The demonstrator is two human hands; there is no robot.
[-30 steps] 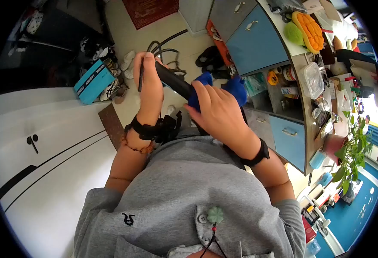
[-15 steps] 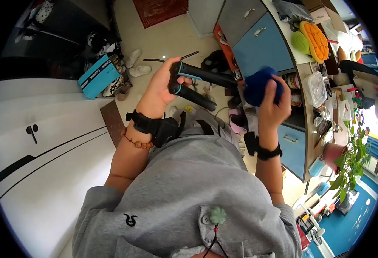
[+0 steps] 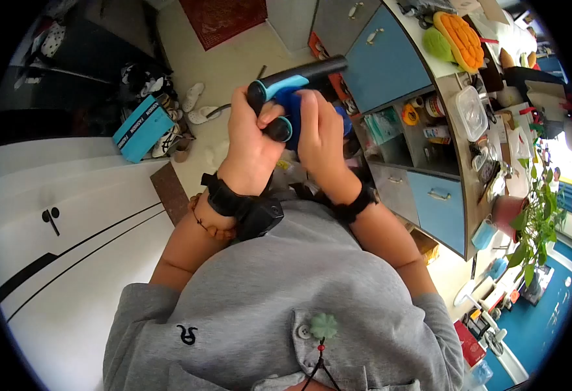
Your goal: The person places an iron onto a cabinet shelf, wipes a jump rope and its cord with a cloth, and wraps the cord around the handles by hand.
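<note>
My left hand [image 3: 252, 140] is wrapped round a black tool with light-blue trim [image 3: 312, 70], which looks like two joined tubes. One tube points up and right, and the rounded end of the other shows by my fingers. My right hand [image 3: 323, 133] has its fingers closed on a dark blue cloth [image 3: 292, 101], pressed against the tool between the tubes. Part of the cloth hangs out to the right of my right hand. A thin dark cord [image 3: 219, 110] shows left of my left hand.
Left are a turquoise box [image 3: 143, 128], shoes [image 3: 193, 96] and a white cabinet [image 3: 84, 215]. A red mat [image 3: 224, 19] lies on the floor ahead. Right, a blue-and-grey cabinet [image 3: 390, 65] bears a plastic container [image 3: 471, 114], an orange cushion [image 3: 462, 42] and a potted plant [image 3: 509, 214].
My right hand has moved left with the blue cloth, from beyond the long tube's end to the tool near my left hand. The tool has turned, its long tube now pointing further up.
</note>
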